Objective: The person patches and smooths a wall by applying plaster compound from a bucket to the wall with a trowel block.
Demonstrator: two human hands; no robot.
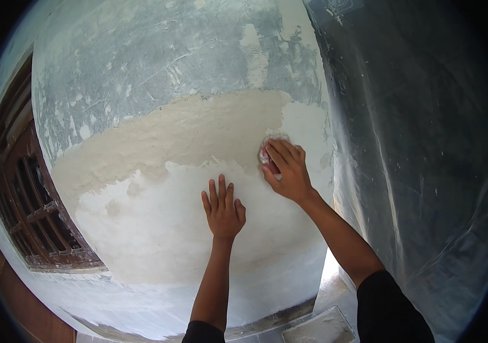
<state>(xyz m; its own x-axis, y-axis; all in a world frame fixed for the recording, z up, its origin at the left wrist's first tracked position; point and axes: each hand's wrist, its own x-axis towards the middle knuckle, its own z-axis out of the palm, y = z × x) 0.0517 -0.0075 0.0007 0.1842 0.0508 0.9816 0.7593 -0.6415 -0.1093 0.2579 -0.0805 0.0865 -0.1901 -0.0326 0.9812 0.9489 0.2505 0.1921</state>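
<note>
Filling most of the view is a wall [152, 234] with a smooth white lower part. Across its middle runs a rough-edged beige band [181, 128], and above that the surface is grey-blue with white smears. My left hand [224, 214] lies against the white part with its fingers stretched out, holding nothing. Higher up and to the right, my right hand [290, 173] presses a reddish pad [265, 155], smeared with white, onto the wall at the beige band's right end. The fingers cover much of the pad, so whether it is a sponge or a cloth is unclear.
A brown wooden window [41, 214] with bars is set in the wall on the left. Dark translucent sheeting [421, 148] hangs along the right side, past the wall's edge. Low down near my right sleeve sits a shallow tray-like thing [321, 330] with pale residue.
</note>
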